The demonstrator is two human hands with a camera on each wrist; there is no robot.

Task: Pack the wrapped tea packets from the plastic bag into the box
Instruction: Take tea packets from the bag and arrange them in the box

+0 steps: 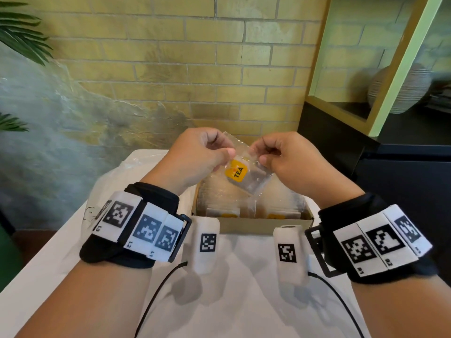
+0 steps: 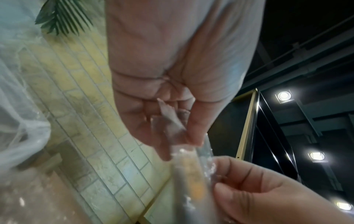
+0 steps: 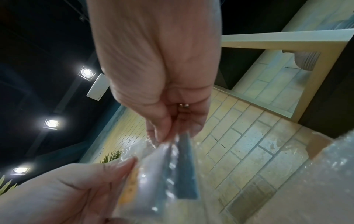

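Both hands hold a clear-wrapped tea packet [image 1: 244, 174] with a yellow TEA label in the air above the cardboard box [image 1: 251, 224]. My left hand [image 1: 207, 152] pinches the packet's upper left edge between thumb and fingers. My right hand [image 1: 280, 154] pinches its upper right edge. In the left wrist view the packet [image 2: 191, 178] shows edge-on, with clear film inside the left hand [image 2: 172, 125]. In the right wrist view the right hand [image 3: 168, 133] pinches the wrapper [image 3: 172, 174]. The box holds two rows of packed tea packets [image 1: 223, 212]. The plastic bag [image 1: 114, 181] lies crumpled left of the box.
A white table [image 1: 231, 301] carries the box and bag. A brick wall [image 1: 170, 69] stands behind it. A dark cabinet [image 1: 402, 167] with a vase is at the right. Plant leaves [image 1: 22, 32] hang at the left.
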